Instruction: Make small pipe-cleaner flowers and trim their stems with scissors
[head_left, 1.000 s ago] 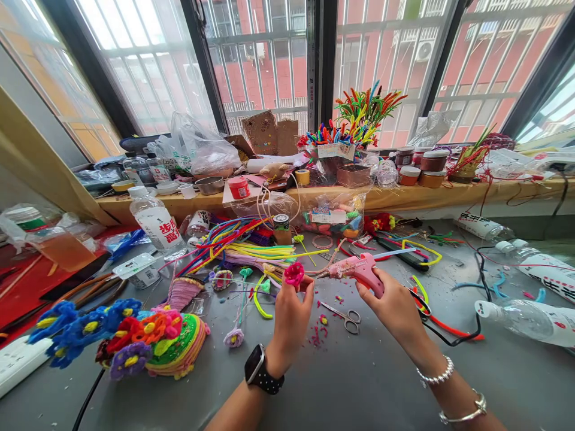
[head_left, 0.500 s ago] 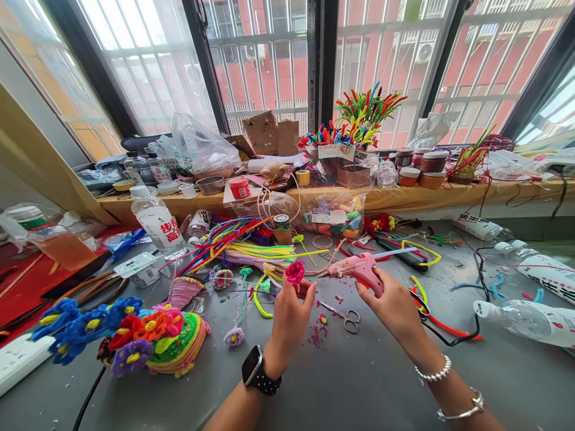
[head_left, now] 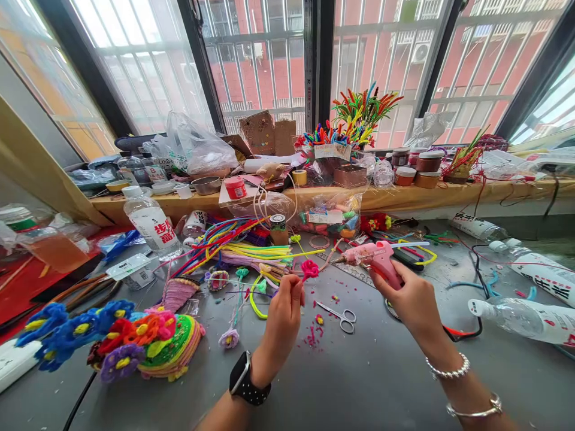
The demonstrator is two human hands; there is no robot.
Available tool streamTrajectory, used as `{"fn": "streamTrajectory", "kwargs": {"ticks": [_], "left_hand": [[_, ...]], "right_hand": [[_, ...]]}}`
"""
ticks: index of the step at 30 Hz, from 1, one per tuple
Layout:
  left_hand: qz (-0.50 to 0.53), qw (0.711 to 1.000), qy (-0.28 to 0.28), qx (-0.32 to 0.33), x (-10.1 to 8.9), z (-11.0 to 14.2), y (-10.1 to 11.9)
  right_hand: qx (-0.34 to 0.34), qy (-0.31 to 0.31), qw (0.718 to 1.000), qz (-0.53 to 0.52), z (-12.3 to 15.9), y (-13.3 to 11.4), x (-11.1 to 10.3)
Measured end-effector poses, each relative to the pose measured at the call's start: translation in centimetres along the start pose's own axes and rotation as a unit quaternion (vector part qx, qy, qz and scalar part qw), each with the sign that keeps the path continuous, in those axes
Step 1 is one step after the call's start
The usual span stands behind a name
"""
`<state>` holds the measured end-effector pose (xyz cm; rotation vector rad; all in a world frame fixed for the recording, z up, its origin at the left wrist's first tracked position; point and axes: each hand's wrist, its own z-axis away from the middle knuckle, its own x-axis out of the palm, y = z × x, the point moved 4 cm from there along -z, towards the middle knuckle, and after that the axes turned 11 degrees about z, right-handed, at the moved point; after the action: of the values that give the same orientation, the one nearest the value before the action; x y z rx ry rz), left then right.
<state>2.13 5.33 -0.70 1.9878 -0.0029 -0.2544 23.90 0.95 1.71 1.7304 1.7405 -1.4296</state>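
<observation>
My left hand [head_left: 284,311], a dark watch on its wrist, pinches a small magenta pipe-cleaner flower [head_left: 309,269] just above the fingertips. To the right, my right hand [head_left: 409,296] is wrapped round the handle of a pink hot glue gun [head_left: 375,258], whose nozzle points left toward the flower but stays apart from it. A clear glue stick [head_left: 411,243] juts from the gun's back. Between the hands, small scissors [head_left: 341,316] lie on the grey table among magenta scraps [head_left: 313,336].
At the left stands a cluster of fuzzy flowers [head_left: 123,335] on a striped base. Bundled pipe cleaners [head_left: 242,248] lie behind my left hand. Plastic bottles [head_left: 516,317] lie at the right, and another bottle [head_left: 150,221] stands left. Jars [head_left: 426,170] and clutter line the windowsill.
My right hand has drawn the glue gun away to the right. The left hand has turned, tipping the flower over to the right, and its fingers have closed together.
</observation>
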Motion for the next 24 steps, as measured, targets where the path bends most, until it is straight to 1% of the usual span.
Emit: {"fn": "streamTrajectory", "kwargs": {"ticks": [6, 9, 18, 24], "left_hand": [[0.023, 0.998, -0.052, 0.001, 0.7, 0.3, 0.0], [0.02, 0.997, -0.073, 0.007, 0.9, 0.4, 0.1], [0.035, 0.996, -0.083, 0.021, 1.0, 0.6, 0.1], [0.028, 0.996, -0.082, 0.022, 0.9, 0.6, 0.0]], "right_hand": [[-0.031, 0.04, 0.999, -0.003, 0.2, -0.3, -0.8], [-0.046, 0.075, 0.996, 0.003, 0.3, -0.5, -1.0], [-0.106, 0.176, 0.979, 0.013, 0.9, -1.0, -1.3], [-0.14, 0.224, 0.964, 0.031, 1.1, -1.5, -1.9]]}}
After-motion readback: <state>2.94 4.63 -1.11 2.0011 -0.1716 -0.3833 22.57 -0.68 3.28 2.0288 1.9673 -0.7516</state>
